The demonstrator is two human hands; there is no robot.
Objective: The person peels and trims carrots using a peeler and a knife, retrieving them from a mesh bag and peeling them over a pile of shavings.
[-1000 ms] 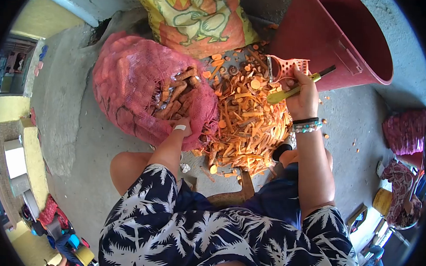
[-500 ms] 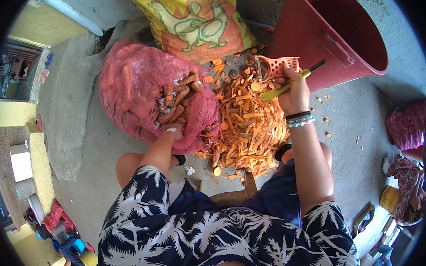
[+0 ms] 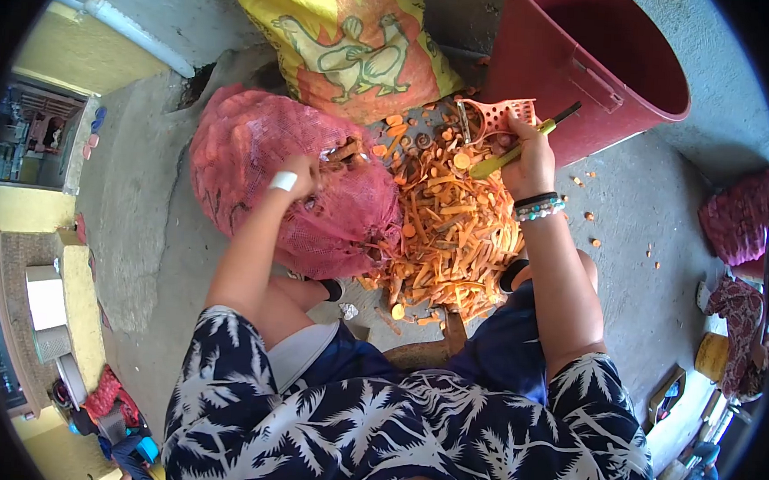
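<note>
My left hand (image 3: 299, 176), a white patch across its back, is closed at the opening of a pink mesh sack (image 3: 242, 137). Its fingers look curled into the netting, though the fingertips are hidden. Brown-skinned roots, like carrots or sweet potatoes (image 3: 347, 153), show through the sack's mouth. My right hand (image 3: 532, 161) is wrapped round a knife (image 3: 493, 162) with a yellow-green handle and short dark blade. At its thumb is an orange perforated plastic piece (image 3: 499, 116); whether it is gripped too I cannot tell. Below lies a heap of orange peelings (image 3: 454, 235).
A yellow and orange feed sack (image 3: 359, 56) printed with birds stands behind the mesh sack. To its right is a large red bin (image 3: 557, 93). Another pink mesh sack (image 3: 741, 215) sits far right, near a person in patterned clothing (image 3: 736, 328). A wooden seat (image 3: 417, 356) is under me.
My left hand has come up out of the mesh sack's opening to its upper edge, and the netting now covers more of the roots. My right hand is nearly still.
</note>
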